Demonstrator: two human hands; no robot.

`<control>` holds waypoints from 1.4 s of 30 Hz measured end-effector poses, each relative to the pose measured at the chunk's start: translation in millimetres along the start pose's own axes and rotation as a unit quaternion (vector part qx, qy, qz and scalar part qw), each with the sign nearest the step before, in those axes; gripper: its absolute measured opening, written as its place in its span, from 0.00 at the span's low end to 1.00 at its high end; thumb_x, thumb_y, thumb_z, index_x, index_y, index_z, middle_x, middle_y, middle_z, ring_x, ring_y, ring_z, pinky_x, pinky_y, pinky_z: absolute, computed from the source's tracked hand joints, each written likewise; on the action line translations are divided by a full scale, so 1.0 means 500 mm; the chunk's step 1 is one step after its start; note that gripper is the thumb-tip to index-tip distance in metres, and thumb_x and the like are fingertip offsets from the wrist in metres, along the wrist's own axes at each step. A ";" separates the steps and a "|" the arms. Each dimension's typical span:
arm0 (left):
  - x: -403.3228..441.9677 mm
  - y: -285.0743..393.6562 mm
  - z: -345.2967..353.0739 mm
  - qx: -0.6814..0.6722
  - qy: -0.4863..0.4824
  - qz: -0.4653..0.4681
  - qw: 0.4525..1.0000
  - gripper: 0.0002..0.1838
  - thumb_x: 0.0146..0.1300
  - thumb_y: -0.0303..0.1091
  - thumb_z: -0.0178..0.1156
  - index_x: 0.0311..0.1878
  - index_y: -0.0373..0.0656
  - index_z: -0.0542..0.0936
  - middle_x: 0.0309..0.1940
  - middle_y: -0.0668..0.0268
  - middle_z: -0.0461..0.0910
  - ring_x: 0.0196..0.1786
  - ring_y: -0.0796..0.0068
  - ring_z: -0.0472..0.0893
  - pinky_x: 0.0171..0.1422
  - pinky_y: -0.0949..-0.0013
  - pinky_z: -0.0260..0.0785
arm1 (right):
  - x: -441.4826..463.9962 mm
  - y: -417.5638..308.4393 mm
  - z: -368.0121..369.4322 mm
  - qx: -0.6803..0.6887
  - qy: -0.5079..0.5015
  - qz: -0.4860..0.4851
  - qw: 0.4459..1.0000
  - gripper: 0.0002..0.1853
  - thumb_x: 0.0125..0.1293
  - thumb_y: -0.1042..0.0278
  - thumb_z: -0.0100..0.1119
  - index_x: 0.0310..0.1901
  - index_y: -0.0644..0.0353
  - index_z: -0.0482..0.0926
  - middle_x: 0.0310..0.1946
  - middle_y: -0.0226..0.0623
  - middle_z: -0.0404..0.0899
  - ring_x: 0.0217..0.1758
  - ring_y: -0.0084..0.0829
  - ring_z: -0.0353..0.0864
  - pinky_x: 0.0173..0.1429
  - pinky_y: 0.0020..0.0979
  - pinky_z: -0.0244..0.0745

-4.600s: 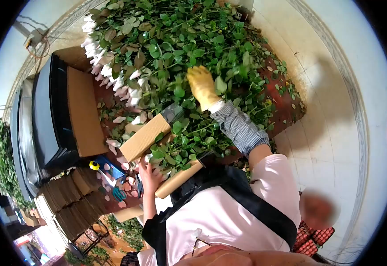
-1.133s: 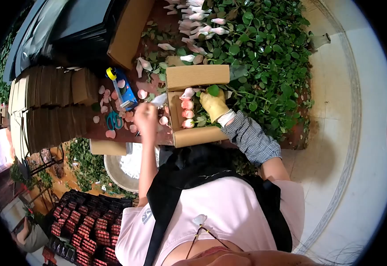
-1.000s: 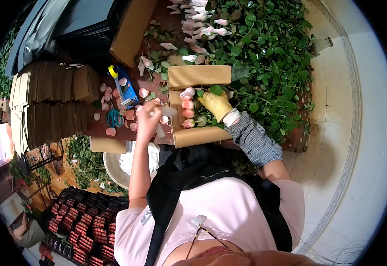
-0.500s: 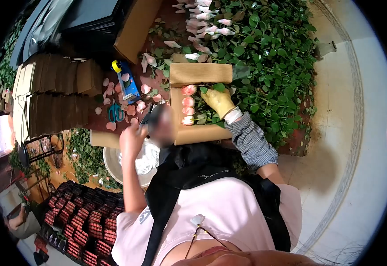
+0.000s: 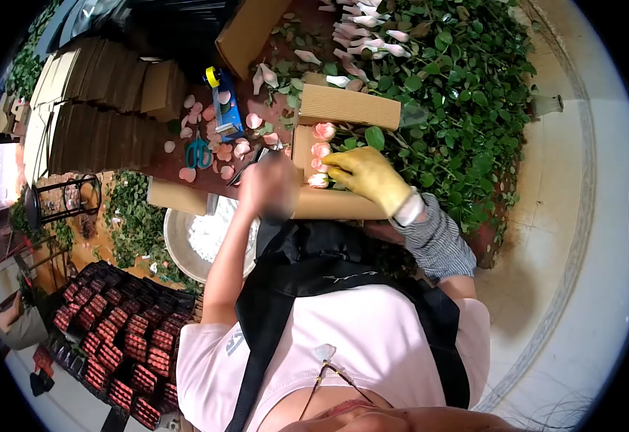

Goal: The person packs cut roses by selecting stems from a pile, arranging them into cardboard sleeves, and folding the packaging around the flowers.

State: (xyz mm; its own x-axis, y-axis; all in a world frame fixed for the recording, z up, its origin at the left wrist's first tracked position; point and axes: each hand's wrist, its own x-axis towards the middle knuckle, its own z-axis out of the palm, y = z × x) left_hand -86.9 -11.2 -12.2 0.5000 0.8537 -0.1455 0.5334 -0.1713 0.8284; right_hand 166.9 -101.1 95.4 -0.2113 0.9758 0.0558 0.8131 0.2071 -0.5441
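My right hand (image 5: 373, 177), in a yellow glove, reaches into an open cardboard box (image 5: 358, 204). Its fingers are drawn together at a lower rose in the row. Several pink-and-white roses (image 5: 324, 131) lie along the box's left side, heads to the left; the glove covers part of their stems. At the box's left edge is my bare left hand (image 5: 256, 189). A blurred patch hides its fingers, so any hold is unclear. A dark, thin object (image 5: 251, 164) shows just above that hand.
Teal scissors (image 5: 198, 153), a blue tape dispenser (image 5: 228, 111) and loose petals lie left of the box. Leafy stems (image 5: 458, 129) with wrapped buds fill the right. A basin (image 5: 178, 248) of white material stands below left. Cardboard stacks (image 5: 98, 101) stand far left.
My left hand has moved right and up to the box edge. My gloved hand has shifted from the upper rose toward the lower ones. The whole view has shifted slightly.
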 end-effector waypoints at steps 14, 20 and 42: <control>0.036 0.061 0.096 0.031 -0.021 0.076 0.996 0.05 0.62 0.27 0.59 0.40 0.38 0.80 0.35 0.53 0.79 0.38 0.52 0.80 0.43 0.57 0.73 | 0.007 0.063 0.084 -0.146 -0.156 -0.008 0.977 0.19 0.65 0.50 0.62 0.45 0.58 0.80 0.26 0.41 0.85 0.31 0.43 0.86 0.35 0.42 0.78; 0.035 0.045 0.088 0.039 -0.005 0.184 0.982 0.04 0.60 0.20 0.58 0.39 0.36 0.77 0.29 0.60 0.74 0.33 0.60 0.78 0.37 0.58 0.71 | 0.022 0.056 0.090 -0.171 -0.237 0.019 0.956 0.31 0.68 0.43 0.58 0.65 0.57 0.74 0.28 0.39 0.85 0.32 0.41 0.86 0.35 0.41 0.78; 0.062 0.133 0.020 0.197 -0.120 0.380 0.895 0.16 0.50 0.42 0.73 0.43 0.53 0.85 0.51 0.70 0.79 0.51 0.62 0.76 0.59 0.58 0.66 | -0.004 0.090 0.110 -0.025 0.019 0.085 0.996 0.18 0.68 0.54 0.58 0.53 0.56 0.80 0.32 0.44 0.85 0.35 0.47 0.84 0.42 0.49 0.78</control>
State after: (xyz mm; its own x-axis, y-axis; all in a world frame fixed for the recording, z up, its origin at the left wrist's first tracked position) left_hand -29.1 -1.1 33.0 0.9284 0.2933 0.2280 0.1516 -0.8595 0.4882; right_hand 174.0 -97.3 24.7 -0.0479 0.9988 -0.0025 0.8619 0.0401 -0.5055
